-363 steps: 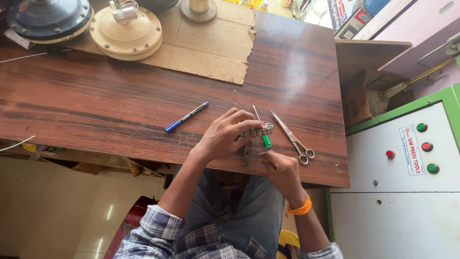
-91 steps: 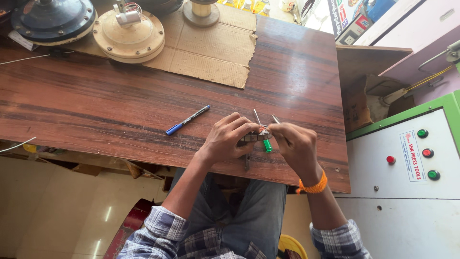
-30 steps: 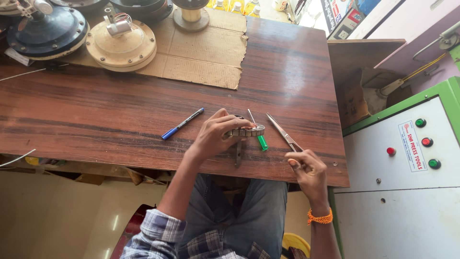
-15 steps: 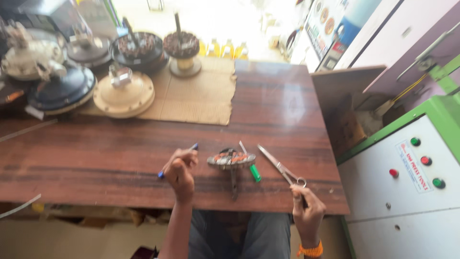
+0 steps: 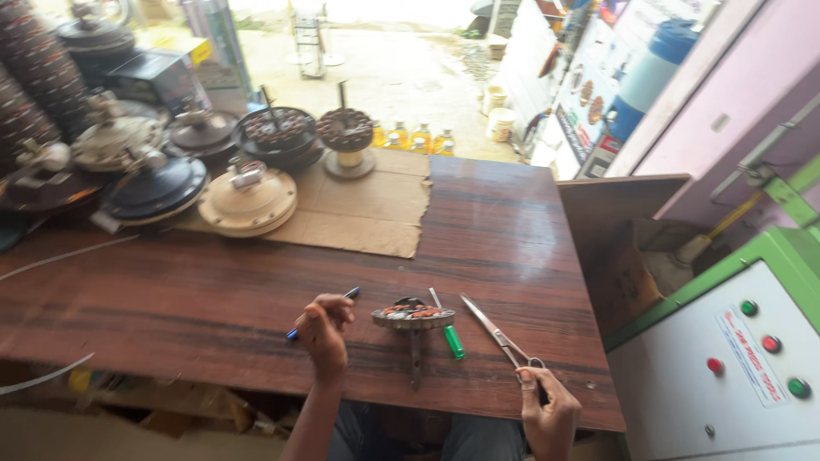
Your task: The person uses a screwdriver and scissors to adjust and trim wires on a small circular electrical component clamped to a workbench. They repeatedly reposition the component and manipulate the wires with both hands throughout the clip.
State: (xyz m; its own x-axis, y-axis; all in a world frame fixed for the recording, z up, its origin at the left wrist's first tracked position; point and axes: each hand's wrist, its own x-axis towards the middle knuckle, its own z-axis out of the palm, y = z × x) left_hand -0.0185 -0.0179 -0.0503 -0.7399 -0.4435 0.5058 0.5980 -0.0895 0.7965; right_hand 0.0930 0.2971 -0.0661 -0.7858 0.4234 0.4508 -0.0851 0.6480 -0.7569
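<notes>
My left hand [image 5: 325, 335] is curled over the middle of a blue pen [image 5: 349, 295] that lies on the wooden table [image 5: 213, 299]. My right hand [image 5: 548, 415] is at the table's near edge, its fingers on the handles of a pair of metal scissors [image 5: 489, 324] lying flat. Between the hands sits a small round wound coil part [image 5: 412, 315] on a metal shaft pointing toward me. A green-handled screwdriver [image 5: 451, 338] lies just right of it.
A cardboard sheet [image 5: 367, 209] covers the far middle of the table. Fan motor housings, a cream one [image 5: 248, 201] and a dark one [image 5: 154, 183], crowd the far left. A green-framed control box with coloured buttons [image 5: 752, 358] stands to the right.
Both hands have left the coil part: the left went to the blue pen, the right to the scissors handles. My head has tilted up, showing more of the far table and floor.
</notes>
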